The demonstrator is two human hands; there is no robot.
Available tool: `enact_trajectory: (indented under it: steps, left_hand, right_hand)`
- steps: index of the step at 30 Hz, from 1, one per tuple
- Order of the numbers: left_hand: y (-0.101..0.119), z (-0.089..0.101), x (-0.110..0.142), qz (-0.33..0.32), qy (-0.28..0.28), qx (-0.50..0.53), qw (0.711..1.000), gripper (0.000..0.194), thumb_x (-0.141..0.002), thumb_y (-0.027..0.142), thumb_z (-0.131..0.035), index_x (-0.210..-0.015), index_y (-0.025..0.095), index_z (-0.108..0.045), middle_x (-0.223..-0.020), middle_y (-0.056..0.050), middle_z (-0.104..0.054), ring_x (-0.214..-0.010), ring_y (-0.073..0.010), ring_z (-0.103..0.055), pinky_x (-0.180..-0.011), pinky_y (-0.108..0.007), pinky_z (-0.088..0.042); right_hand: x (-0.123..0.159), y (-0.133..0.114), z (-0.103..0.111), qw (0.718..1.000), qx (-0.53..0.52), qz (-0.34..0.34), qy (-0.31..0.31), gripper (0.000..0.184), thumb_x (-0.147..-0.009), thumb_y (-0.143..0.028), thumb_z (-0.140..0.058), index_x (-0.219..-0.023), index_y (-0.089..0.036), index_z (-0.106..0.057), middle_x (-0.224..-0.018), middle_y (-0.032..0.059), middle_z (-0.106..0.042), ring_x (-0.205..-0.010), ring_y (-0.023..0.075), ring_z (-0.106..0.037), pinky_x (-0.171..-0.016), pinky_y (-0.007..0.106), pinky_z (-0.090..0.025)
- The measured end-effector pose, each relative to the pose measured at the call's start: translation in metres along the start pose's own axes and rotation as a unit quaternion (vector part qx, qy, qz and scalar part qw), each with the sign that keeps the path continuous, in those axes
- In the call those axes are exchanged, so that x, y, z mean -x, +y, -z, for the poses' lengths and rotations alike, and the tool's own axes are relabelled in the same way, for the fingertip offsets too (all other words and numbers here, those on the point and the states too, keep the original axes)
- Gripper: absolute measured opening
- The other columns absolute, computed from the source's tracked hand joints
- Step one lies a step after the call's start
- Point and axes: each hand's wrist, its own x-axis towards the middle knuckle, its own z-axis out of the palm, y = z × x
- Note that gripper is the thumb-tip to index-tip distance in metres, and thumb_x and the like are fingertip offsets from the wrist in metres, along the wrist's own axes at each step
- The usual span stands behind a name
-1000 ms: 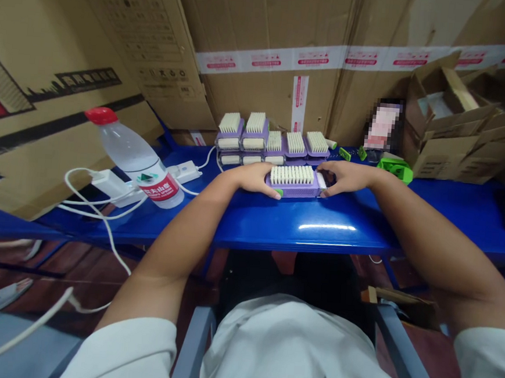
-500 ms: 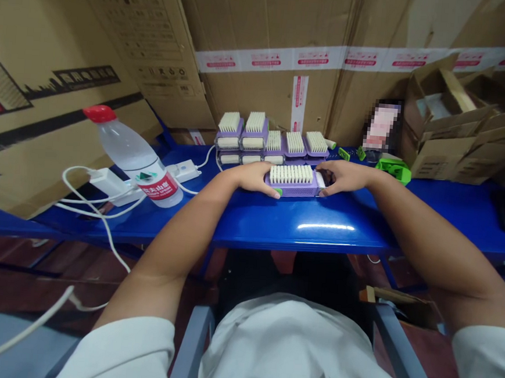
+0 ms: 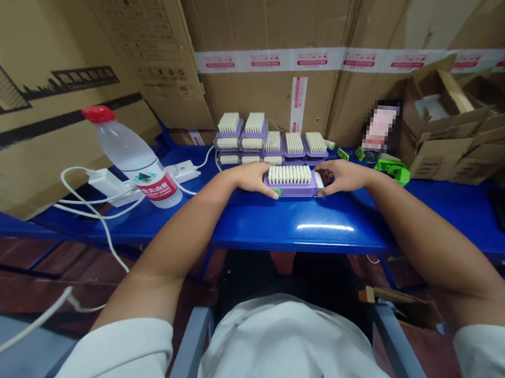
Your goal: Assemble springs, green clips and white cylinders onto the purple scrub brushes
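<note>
A purple block (image 3: 294,189) with rows of cream bristle-like prongs on top lies on the blue table (image 3: 285,223). My left hand (image 3: 251,177) grips its left end, the thumb lying by a green part at the front corner. Around the white right end curl the fingers of my right hand (image 3: 346,178), with the thumb at the front edge. A dark brown thing (image 3: 326,177) shows inside the curve of that hand; I cannot make out what it is. Just behind, several similar purple blocks (image 3: 253,136) with cream prongs stand together, some stacked.
A tilted bottle with a red cap (image 3: 139,159) stands left, beside white chargers (image 3: 108,186) and cables. Green plastic parts (image 3: 391,169), a phone with a blurred screen (image 3: 380,128) and an open cardboard box (image 3: 453,135) are at the right. Large cartons (image 3: 270,15) wall the back.
</note>
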Motion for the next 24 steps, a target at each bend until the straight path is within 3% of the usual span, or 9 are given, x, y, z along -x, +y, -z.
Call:
enact_trajectory:
  steps: [7,24]
  left_hand:
    - [-0.002,-0.001,0.0,0.001,0.004,0.009,1.0,0.093,-0.068,0.065,-0.092,-0.146,0.021,-0.068,-0.155,-0.014,-0.071,-0.136,-0.0371,-0.071,-0.113,-0.04,-0.054]
    - [-0.004,-0.001,0.0,-0.004,0.002,0.005,1.0,0.093,-0.069,0.066,-0.092,-0.148,0.022,-0.068,-0.156,-0.012,-0.071,-0.137,-0.0368,-0.07,-0.114,-0.039,-0.053]
  right_hand:
    - [0.0,-0.006,-0.001,1.0,-0.005,0.014,0.013,0.078,-0.072,-0.073,-0.091,-0.129,-0.022,-0.078,-0.084,0.0022,-0.074,-0.079,0.0275,-0.07,-0.084,0.047,-0.06]
    - [-0.001,-0.005,0.0,1.0,0.003,0.009,0.017,0.075,-0.071,-0.069,-0.094,-0.124,-0.019,-0.079,-0.086,0.0028,-0.073,-0.078,0.0253,-0.068,-0.08,0.041,-0.055]
